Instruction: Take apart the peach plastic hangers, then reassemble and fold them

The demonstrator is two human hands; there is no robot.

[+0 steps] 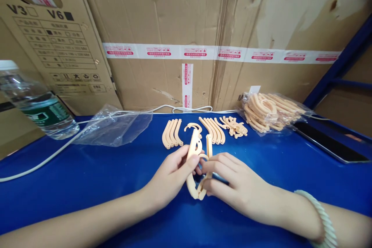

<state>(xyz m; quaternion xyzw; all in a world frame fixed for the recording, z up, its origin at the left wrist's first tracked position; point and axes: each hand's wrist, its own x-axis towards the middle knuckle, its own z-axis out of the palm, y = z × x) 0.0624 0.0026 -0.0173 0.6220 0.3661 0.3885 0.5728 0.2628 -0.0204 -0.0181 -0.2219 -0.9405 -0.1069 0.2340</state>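
Bright even light, warped edges

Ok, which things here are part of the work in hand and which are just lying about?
In use: left hand and right hand holding hook pieces; loose pieces in rows; bag of pieces.
Lying about: bottle, empty bag, white cable, phone, boxes.

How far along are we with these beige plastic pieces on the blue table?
Looks early. Already laid out: rows of loose curved pieces and a second row behind the hands. In hand: the left hand and right hand together grip a couple of hooked pieces. Left: a bag of pieces, apparently full. I see no finished pile.
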